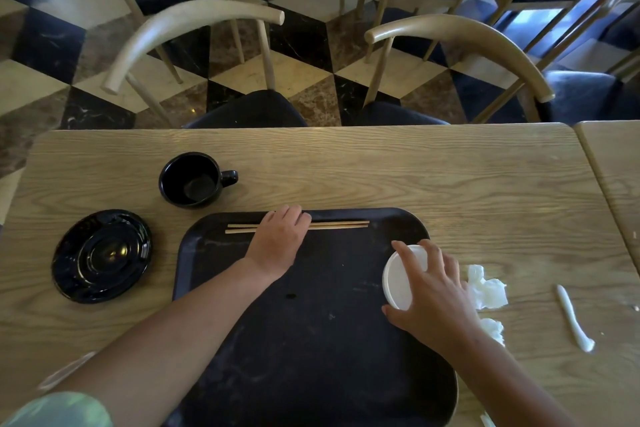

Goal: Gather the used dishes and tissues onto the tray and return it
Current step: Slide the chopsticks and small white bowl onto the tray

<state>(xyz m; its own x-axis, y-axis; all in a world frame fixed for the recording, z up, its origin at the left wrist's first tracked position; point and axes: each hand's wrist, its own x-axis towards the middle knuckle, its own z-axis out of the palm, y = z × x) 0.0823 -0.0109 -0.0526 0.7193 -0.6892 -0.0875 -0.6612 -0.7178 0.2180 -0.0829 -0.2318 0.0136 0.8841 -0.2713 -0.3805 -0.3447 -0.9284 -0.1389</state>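
Chopsticks (298, 227) are pinned flat on the tray (311, 322) under the left hand (280, 239); a white bowl (401, 276) is clamped by the right hand (433, 291), seemingly over its edge. Tissues (486, 289), cup (192, 180) and plate (100, 255) are left on the table (415, 177).

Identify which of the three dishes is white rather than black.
The small white bowl, held tilted in the right hand at the tray's right edge. The mug and saucer are black, on the table.
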